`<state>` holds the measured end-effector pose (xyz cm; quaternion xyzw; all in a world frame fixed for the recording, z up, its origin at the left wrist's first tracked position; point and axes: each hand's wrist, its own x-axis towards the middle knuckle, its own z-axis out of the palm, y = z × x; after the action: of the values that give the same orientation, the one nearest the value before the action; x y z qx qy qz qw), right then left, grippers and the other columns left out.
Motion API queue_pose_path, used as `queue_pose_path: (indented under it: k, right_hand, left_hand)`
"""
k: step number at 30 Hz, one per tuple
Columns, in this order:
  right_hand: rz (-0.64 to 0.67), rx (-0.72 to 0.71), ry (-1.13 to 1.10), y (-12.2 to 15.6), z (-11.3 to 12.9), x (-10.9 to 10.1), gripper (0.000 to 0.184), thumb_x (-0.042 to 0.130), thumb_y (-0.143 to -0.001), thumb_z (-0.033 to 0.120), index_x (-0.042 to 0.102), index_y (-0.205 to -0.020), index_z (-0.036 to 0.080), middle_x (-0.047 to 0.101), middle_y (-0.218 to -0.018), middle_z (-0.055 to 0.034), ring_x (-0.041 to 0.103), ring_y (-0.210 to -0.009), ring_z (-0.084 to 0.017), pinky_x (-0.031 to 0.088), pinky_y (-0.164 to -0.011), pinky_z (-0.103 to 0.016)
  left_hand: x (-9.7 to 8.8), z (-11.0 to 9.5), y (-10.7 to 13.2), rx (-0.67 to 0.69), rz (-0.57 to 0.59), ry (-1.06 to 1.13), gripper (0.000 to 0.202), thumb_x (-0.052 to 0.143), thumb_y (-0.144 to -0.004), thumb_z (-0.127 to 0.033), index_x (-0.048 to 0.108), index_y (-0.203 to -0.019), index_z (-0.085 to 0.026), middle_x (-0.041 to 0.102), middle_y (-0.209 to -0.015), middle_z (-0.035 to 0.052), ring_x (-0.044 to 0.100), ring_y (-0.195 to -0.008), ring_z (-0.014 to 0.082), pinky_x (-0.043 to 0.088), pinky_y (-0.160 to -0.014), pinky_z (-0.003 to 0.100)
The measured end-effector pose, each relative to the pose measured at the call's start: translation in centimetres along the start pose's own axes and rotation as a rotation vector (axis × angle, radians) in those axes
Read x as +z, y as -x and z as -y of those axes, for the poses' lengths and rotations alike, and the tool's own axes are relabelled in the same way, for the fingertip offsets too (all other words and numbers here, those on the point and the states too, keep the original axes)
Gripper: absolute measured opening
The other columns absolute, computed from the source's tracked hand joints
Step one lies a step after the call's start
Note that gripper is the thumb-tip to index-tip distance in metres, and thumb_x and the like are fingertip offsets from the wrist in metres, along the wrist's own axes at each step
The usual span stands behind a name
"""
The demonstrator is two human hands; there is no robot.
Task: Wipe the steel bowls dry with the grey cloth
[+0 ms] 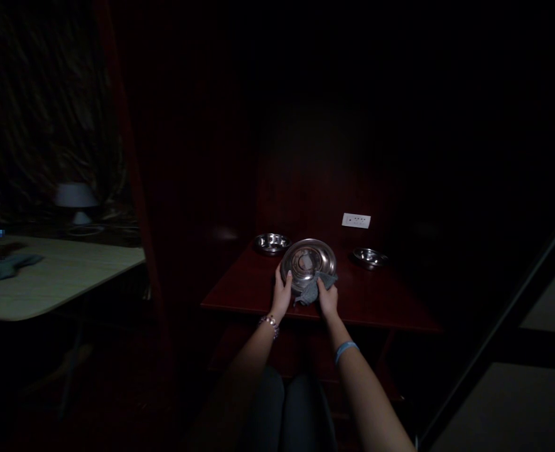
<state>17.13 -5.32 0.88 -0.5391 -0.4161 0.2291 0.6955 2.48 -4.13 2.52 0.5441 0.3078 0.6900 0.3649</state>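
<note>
A shiny steel plate is tilted up toward me above the near part of a dark red table. My left hand grips the plate's left rim, thumb on the inner face. My right hand presses a grey cloth against the plate's lower right edge, fingers closed on the cloth. A bead bracelet is on my left wrist and a blue band on my right wrist.
Two small steel bowls rest on the table, one at the back left and one at the right. A white wall socket is behind them. A pale table with a lamp stands to the left. My knees are below.
</note>
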Motion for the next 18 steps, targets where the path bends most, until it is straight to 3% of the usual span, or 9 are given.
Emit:
queue_pose_path:
  k: [5, 11, 18]
  right_hand:
    - [-0.034, 0.008, 0.016, -0.12, -0.28, -0.10, 0.046, 0.064, -0.073, 0.050, 0.071, -0.097, 0.012, 0.074, -0.100, -0.0142, 0.070, -0.095, -0.027, 0.053, -0.078, -0.031]
    - [-0.033, 0.015, 0.029, 0.00, -0.02, -0.13, 0.046, 0.065, -0.073, 0.050, 0.071, -0.096, 0.011, 0.074, -0.099, -0.0144, 0.070, -0.094, -0.027, 0.053, -0.078, -0.032]
    - [-0.020, 0.016, 0.046, 0.25, 0.30, -0.21, 0.042, 0.064, -0.073, 0.050, 0.071, -0.095, 0.015, 0.074, -0.100, -0.0130, 0.070, -0.095, -0.026, 0.053, -0.078, -0.031]
  left_hand:
    - [-0.01, 0.36, 0.35, -0.066, 0.115, -0.050, 0.064, 0.067, -0.078, -0.035, 0.041, -0.133, -0.016, 0.058, -0.130, 0.0144, 0.055, -0.121, 0.0235, 0.038, -0.107, 0.037]
    - [0.02, -0.34, 0.63, -0.059, 0.086, -0.055, 0.069, 0.072, -0.068, -0.026, 0.039, -0.128, -0.016, 0.059, -0.127, 0.0137, 0.058, -0.115, 0.0201, 0.040, -0.104, 0.034]
    - [-0.04, -0.17, 0.74, -0.122, 0.068, -0.072, 0.067, 0.071, -0.067, -0.026, 0.039, -0.125, -0.016, 0.064, -0.116, 0.0107, 0.062, -0.107, 0.0194, 0.042, -0.100, 0.036]
